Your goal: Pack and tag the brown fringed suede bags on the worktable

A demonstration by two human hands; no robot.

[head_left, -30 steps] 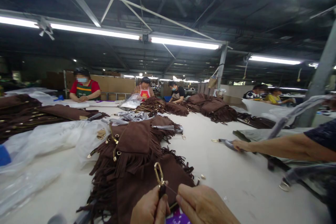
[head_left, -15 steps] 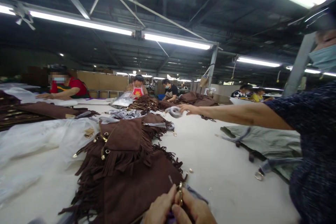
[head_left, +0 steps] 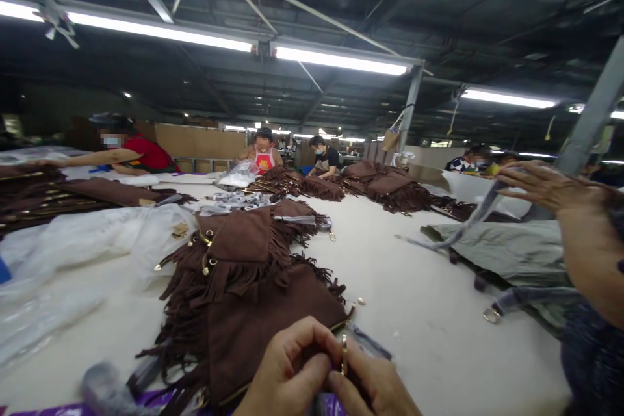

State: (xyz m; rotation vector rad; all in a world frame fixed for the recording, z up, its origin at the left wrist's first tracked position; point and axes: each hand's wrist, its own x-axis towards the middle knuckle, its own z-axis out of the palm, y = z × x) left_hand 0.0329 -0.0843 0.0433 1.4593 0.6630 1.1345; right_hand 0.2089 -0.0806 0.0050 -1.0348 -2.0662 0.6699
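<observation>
Right hand point(head_left: 373, 377) pinches gold clasp point(head_left: 344, 355) just in front of fringed bag point(head_left: 263, 312); left hand point(head_left: 292, 367) meets it, grip hidden. Clasp work judged unfinished. Wrapped strap point(head_left: 370, 342) right of fringed bag; brown bags point(head_left: 392, 187) well behind it on counter point(head_left: 439, 325), completion unclear.

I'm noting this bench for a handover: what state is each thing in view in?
Gold clasp: upright, seen edge-on
Right hand: pinching the gold clasp
Left hand: curled beside it; grip hidden
Nearest brown fringed bag: lying on the table
Clear plastic: crumpled
Grey-green fabric: creased, spread on the table
Wrapped strap: slanting up from the table
Co-worker's hand: raised at the strap's upper end
Ceiling lights: lit
</observation>
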